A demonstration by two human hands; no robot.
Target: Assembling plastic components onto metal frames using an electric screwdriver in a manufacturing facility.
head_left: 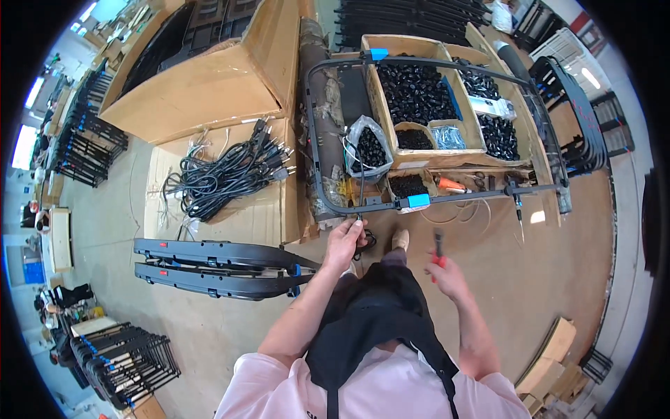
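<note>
A black tubular frame (pixel 312 140) with rounded corners and blue clips lies across the bench in front of me. At its near bar, my left hand (pixel 342 246) is closed, thumb and finger pinching what looks like a thin black cable. Just beside that hand, a loop of black cable (pixel 367 241) hangs low, partly hidden by the hand. My right hand (pixel 450 277), apart from the frame, grips a red-handled tool (pixel 438 246). Its dark head points away from me; its exact kind is unclear. A blue clip (pixel 419 201) sits on the near bar between both hands.
Beyond the frame stands a wooden box (pixel 417 159) of small black parts and screws. A bag of black parts (pixel 368 145) is beside it. Left are a cable bundle (pixel 227 173), a large carton (pixel 209 87) and black curved bars (pixel 216 253). A screwdriver (pixel 519 213) hangs right.
</note>
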